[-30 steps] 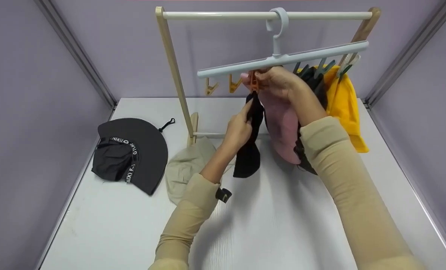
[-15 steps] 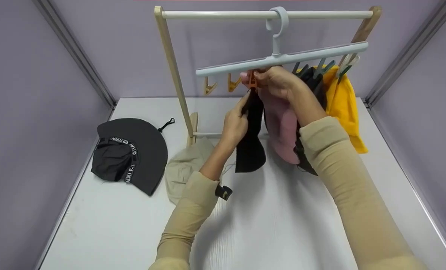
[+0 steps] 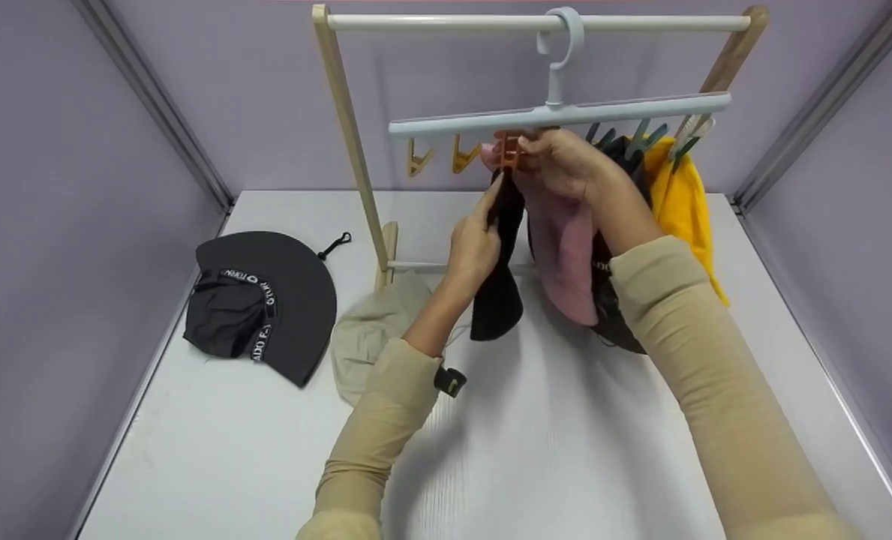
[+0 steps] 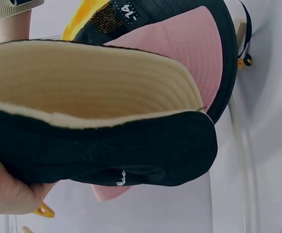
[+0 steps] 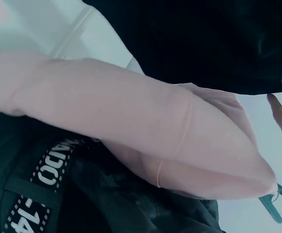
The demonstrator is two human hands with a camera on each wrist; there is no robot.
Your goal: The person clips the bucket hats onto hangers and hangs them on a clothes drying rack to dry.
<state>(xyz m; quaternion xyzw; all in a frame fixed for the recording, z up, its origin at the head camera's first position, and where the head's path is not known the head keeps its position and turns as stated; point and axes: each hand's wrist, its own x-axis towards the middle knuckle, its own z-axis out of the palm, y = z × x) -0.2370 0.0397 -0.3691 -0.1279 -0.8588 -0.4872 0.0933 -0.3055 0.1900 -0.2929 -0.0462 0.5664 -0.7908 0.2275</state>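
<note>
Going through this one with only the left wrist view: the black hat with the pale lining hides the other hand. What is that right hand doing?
Observer: In the head view, the right hand holds an orange clip at the top of the black hat; whether the clip already bites the fabric, I can't tell.
Operator: Does the hanger hang level?
Observer: No, the hanger slopes, its end on the person's right being higher.
Operator: Are any hats lying on the table?
Observer: Yes, two: a dark wide-brimmed hat and a beige hat, the latter partly hidden by the left forearm.
</note>
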